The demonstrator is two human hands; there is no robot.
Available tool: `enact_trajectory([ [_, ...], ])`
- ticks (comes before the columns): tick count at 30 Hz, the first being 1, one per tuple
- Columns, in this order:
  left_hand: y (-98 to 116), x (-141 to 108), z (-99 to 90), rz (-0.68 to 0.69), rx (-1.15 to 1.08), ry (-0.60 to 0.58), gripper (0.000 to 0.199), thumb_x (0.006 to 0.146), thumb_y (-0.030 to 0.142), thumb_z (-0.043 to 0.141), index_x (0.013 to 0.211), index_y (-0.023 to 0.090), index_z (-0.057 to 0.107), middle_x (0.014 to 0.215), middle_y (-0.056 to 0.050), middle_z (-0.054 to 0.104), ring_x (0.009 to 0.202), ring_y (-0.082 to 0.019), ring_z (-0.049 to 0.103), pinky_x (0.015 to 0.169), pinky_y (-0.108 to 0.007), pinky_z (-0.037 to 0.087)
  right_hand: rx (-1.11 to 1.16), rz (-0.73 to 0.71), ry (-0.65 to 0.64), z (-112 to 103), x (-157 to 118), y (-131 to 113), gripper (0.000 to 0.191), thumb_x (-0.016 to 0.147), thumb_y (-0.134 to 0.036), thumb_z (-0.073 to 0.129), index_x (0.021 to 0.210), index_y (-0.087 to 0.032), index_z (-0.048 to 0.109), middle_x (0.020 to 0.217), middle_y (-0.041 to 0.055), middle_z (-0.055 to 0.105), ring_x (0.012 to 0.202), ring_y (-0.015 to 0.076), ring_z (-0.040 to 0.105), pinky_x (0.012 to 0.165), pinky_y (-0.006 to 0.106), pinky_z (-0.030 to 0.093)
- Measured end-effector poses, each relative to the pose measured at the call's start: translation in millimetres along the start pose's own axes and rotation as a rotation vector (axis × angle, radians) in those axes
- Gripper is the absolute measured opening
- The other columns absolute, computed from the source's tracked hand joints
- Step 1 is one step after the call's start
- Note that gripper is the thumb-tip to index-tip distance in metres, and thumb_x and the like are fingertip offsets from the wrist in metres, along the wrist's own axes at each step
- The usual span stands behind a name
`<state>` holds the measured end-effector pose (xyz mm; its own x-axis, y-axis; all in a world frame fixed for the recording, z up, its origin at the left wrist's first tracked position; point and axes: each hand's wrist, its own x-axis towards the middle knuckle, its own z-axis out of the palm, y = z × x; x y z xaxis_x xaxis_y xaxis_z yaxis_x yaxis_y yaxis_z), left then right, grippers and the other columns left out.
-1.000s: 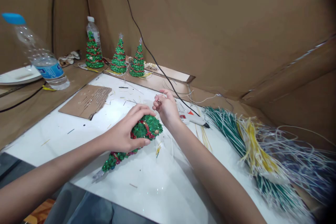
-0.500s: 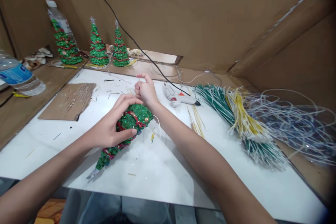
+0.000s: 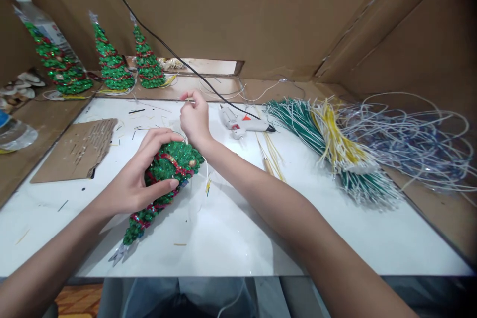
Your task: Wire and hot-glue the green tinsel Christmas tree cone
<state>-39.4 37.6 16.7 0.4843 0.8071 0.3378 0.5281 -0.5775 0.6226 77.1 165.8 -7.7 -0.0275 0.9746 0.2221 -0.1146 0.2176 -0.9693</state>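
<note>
Nearest, the person's clothed legs (image 3: 212,300) show below the front edge of the white desk (image 3: 231,258). Just in from that edge, a silver star tip (image 3: 118,254) points toward the lower left; it tops a glittery green tree (image 3: 171,156) lying tilted over the desk, its broad base facing away. The left hand (image 3: 136,179) grips the tree around its wide part, thumb on the near side and fingers curved over the far side. A white wire (image 3: 207,169) loops down beside the base. Just past the base is the right hand (image 3: 194,121), its fingers mostly curled in and one digit raised; whether it pinches a strand I cannot tell. Left of the hands lies a torn cardboard piece (image 3: 76,151); to the right are a wooden-handled tool (image 3: 267,164), loose yellow wires (image 3: 275,151) and, farther back, a white glue gun (image 3: 248,122). At far right, green wires (image 3: 294,121) and yellow wires (image 3: 331,134) lie bundled beside a bluish-white tangle (image 3: 417,154). Along the back left stand three decorated trees (image 3: 114,67), a capped bottle (image 3: 42,17) behind the leftmost. A black cable (image 3: 158,39) slants before the brown wall (image 3: 268,15).
</note>
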Motion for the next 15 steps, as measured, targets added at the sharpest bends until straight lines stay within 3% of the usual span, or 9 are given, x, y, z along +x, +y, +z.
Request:
enact_trajectory([
  [4, 0.3, 0.0, -0.5, 0.005, 0.034, 0.003, 0.050, 0.084, 0.028, 0.059, 0.129, 0.024, 0.040, 0.126, -0.008, 0.041, 0.124, -0.027, 0.038, 0.109, -0.043, 0.033, -0.057, -0.024, 0.115, -1.6, -5.8, -9.7, 0.023, 0.072, -0.001, 0.033, 0.076, -0.021, 0.043, 0.073, -0.0029, 0.038, 0.065, 0.0100, 0.041, 0.067, 0.023, 0.035],
  [10, -1.2, 0.2, -0.9, 0.001, 0.043, 0.016, 0.050, 0.083, 0.027, 0.060, 0.129, 0.024, 0.040, 0.125, -0.007, 0.041, 0.123, -0.026, 0.039, 0.109, -0.043, 0.033, -0.055, -0.041, 0.153, -2.6, -7.6, -16.3, 0.025, 0.071, 0.003, 0.032, 0.070, -0.019, 0.044, 0.076, -0.0026, 0.043, 0.071, 0.0101, 0.045, 0.074, 0.025, 0.038],
  [13, 0.1, 0.3, -0.2, -0.014, 0.059, 0.017, 0.051, 0.082, 0.026, 0.059, 0.130, 0.025, 0.040, 0.126, -0.007, 0.040, 0.124, -0.026, 0.039, 0.110, -0.045, 0.032, -0.018, -0.055, 0.119, -0.5, -3.9, -11.1, 0.022, 0.074, -0.001, 0.033, 0.072, -0.020, 0.043, 0.076, -0.0020, 0.044, 0.073, 0.0108, 0.047, 0.074, 0.026, 0.039],
  [15, 1.4, 0.4, 0.3, -0.015, 0.082, 0.020, 0.052, 0.082, 0.026, 0.059, 0.130, 0.025, 0.039, 0.126, -0.008, 0.040, 0.124, -0.026, 0.039, 0.110, -0.045, 0.032, 0.012, -0.086, 0.022, 1.6, -0.2, -5.6, 0.019, 0.077, -0.005, 0.032, 0.074, -0.021, 0.042, 0.076, -0.0014, 0.046, 0.073, 0.0111, 0.048, 0.072, 0.025, 0.041],
])
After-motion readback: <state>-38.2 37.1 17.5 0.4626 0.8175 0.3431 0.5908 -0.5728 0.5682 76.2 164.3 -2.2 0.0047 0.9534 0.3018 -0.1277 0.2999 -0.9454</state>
